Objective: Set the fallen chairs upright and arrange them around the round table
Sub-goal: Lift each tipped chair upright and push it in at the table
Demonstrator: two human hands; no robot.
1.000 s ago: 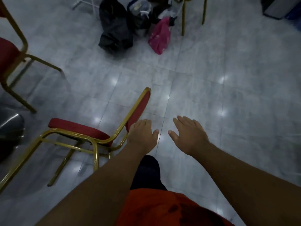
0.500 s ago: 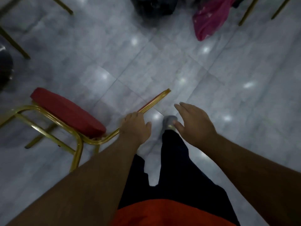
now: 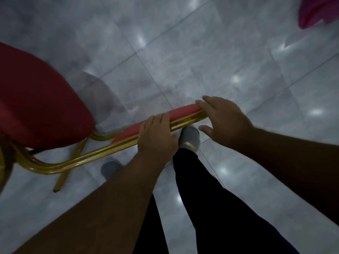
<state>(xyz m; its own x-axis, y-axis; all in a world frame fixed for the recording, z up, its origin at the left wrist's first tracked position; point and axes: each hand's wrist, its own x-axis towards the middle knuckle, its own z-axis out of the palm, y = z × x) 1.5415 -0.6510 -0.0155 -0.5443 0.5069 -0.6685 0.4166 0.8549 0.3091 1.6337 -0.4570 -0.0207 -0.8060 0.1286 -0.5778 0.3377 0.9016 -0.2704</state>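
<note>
A chair with a red padded seat (image 3: pixel 40 103) and a gold metal frame (image 3: pixel 102 153) lies tipped over at the left of the head view. Its red backrest (image 3: pixel 183 110) runs edge-on across the middle, pointing up and to the right. My left hand (image 3: pixel 156 138) is closed over the backrest's middle. My right hand (image 3: pixel 225 121) wraps its fingers over the backrest's far end, thumb spread below. One gold chair leg (image 3: pixel 60 180) touches the floor. The round table is out of view.
The grey tiled floor (image 3: pixel 201 52) is glossy, with light spots. A pink bag (image 3: pixel 319 11) sits at the top right corner. My feet in grey shoes (image 3: pixel 189 138) stand right under the backrest, dark trousers below.
The view has dropped closer to the chair. My left hand went from hovering to gripping the backrest, and my right hand reached in and took hold of its far end.
</note>
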